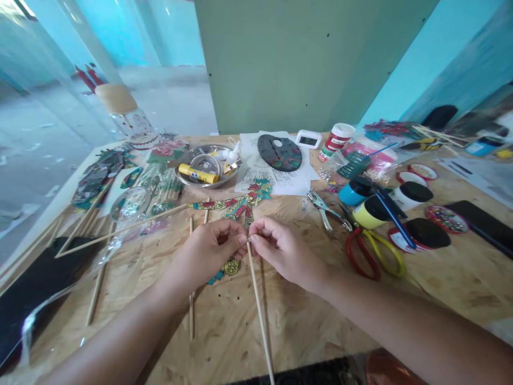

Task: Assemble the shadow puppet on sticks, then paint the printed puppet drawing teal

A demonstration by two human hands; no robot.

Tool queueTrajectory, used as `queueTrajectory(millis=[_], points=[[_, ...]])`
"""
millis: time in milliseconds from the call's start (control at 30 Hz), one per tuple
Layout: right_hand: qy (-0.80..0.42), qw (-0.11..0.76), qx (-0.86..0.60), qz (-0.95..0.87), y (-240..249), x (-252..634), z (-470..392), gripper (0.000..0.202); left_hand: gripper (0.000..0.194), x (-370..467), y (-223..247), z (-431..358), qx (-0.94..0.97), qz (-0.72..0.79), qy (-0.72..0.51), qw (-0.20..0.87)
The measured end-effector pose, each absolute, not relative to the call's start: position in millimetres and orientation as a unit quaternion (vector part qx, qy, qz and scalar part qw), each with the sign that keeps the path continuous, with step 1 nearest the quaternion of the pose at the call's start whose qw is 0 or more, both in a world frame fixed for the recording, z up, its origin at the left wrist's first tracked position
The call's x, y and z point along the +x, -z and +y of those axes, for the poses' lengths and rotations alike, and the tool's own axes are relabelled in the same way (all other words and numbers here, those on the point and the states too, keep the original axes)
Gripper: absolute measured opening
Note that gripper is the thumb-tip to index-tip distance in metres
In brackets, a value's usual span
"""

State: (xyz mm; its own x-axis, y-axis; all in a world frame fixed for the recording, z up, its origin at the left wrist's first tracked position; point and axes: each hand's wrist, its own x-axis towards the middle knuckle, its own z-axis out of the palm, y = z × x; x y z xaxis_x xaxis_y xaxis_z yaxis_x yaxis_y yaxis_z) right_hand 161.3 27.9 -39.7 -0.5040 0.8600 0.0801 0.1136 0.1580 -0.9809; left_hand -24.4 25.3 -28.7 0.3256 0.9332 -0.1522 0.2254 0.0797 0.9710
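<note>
My left hand (218, 245) and my right hand (282, 247) meet at the centre, thumbs and fingertips pinched together. Between them is the upper end of a thin wooden stick (258, 307), which slants down toward the bottom edge. A colourful paper puppet figure (232, 206), patterned in yellow, red and blue, lies just beyond and partly under my hands. One of its limbs reaches the pinched fingertips. Exactly how the stick and the limb meet is hidden by my fingers. Another stick (132, 230) extends from the puppet's left arm.
A metal plate (208, 184) holds a yellow glue tube and tape. Beyond lie printed sheets (250, 184) and a dark palette (280, 152). To the right are a hole punch (324, 211), scissors (363, 256) and paint jars (371, 211). Loose sticks (96, 294) lie left.
</note>
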Motion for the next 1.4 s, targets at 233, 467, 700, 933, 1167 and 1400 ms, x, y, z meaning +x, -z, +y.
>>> queueTrajectory(millis=[233,467,700,933,1167,1400], points=[[-0.517,0.344,-0.366,-0.693,42,157,25,0.008,0.022,-28,31,25,0.614,0.510,-0.293,0.527],[-0.508,0.346,-0.379,-0.692,41,162,32,0.009,0.020,-28,21,27,0.633,0.524,-0.293,0.488],[-0.469,0.443,-0.393,-0.655,23,192,63,0.023,0.019,-51,19,37,0.674,0.544,-0.191,0.462],[-0.451,0.441,-0.414,-0.656,27,198,73,0.025,0.031,-73,-3,26,0.703,0.630,-0.205,0.259],[-0.437,0.396,-0.428,-0.685,32,193,67,0.023,0.035,-110,-36,2,0.646,0.736,-0.161,0.121],[-0.409,0.410,-0.438,-0.687,34,191,67,0.024,0.040,-80,3,24,0.704,0.702,-0.059,0.092]])
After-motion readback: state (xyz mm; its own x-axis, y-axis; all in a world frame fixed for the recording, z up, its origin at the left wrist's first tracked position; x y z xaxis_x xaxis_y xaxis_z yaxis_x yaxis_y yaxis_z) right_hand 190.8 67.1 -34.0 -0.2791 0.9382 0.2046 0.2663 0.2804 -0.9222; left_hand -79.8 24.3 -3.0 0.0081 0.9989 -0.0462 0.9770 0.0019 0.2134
